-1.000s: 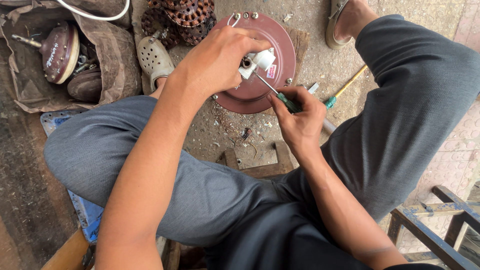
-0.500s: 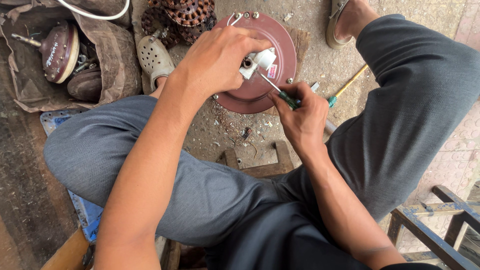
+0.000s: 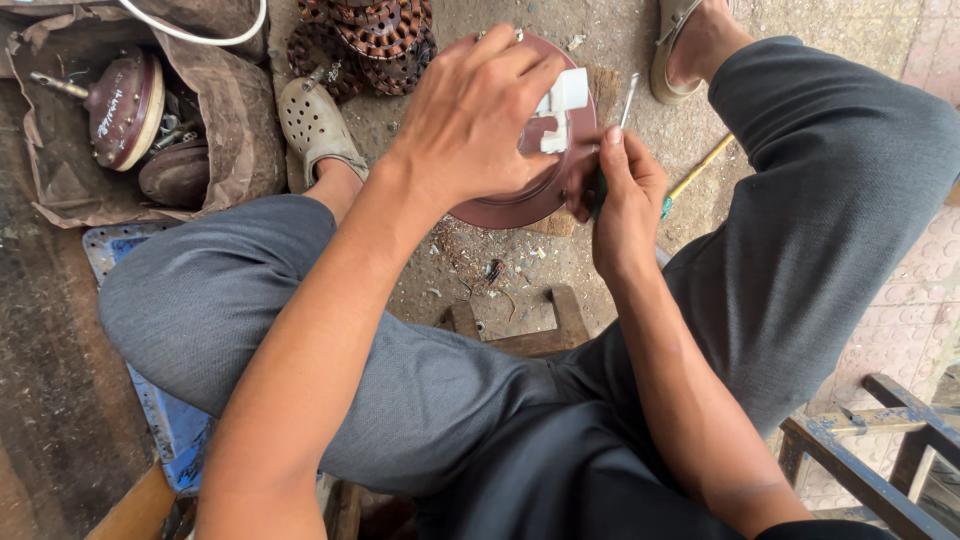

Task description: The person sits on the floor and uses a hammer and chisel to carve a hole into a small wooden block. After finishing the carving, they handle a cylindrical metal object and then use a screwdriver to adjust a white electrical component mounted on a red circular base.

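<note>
My left hand (image 3: pixel 470 120) grips a small white plastic part (image 3: pixel 562 105) and holds it against a round maroon metal cover (image 3: pixel 520 205) that lies on the ground between my knees. Just to its right, my right hand (image 3: pixel 625 195) is closed around a green-handled screwdriver (image 3: pixel 627 98). The thin shaft sticks up past the white part, its tip clear of it. Most of the handle is hidden in my fist.
A brown sack (image 3: pixel 230 130) at left holds maroon motor housings (image 3: pixel 125 105). Rusty copper-wound stators (image 3: pixel 370 35) are stacked at the top. A yellow-shafted tool (image 3: pixel 700 170) lies on the ground. A low wooden stool (image 3: pixel 520 325) is under my legs, a metal frame (image 3: pixel 880 440) at lower right.
The screwdriver, earlier slanted with its tip at the white part, now stands upright beside it. My right hand has moved up close to the cover's edge.
</note>
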`<state>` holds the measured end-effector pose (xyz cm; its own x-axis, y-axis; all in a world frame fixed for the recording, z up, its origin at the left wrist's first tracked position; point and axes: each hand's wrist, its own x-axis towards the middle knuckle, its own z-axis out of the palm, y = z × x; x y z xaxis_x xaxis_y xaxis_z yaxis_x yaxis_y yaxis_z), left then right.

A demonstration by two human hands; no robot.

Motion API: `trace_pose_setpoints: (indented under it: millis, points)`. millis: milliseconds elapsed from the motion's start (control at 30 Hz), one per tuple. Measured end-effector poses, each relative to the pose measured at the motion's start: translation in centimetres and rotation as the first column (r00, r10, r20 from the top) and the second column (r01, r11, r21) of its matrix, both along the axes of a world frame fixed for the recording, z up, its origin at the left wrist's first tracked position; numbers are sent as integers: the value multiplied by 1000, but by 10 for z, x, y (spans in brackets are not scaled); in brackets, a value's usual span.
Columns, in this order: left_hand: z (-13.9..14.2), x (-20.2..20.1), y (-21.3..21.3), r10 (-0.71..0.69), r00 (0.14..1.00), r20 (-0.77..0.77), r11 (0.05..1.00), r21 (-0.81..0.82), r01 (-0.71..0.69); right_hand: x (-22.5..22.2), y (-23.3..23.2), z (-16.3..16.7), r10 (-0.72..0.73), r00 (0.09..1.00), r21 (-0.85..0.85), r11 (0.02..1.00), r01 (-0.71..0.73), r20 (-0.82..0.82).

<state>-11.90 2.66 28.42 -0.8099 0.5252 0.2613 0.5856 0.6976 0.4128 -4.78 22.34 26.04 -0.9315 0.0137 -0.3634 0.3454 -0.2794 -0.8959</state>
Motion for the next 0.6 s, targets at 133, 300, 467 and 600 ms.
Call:
trace_pose_setpoints:
  millis: [133,300,467,600]
  points:
    - [1,3,6,-11,991,-132,1000,-28,8,-4,6,-5,19,999,83,996,-16,-36]
    - [5,10,21,-71,987,-147,997,-28,68,-16,27,-24,31,999,83,996,-35,41]
    - [5,9,11,40,968,-247,998,47,-29,-48,61,-71,-248,958,-87,961,261,144]
    - [4,5,-7,55,997,-55,998,-17,-56,-77,84,-133,-374,853,-43,908,416,363]
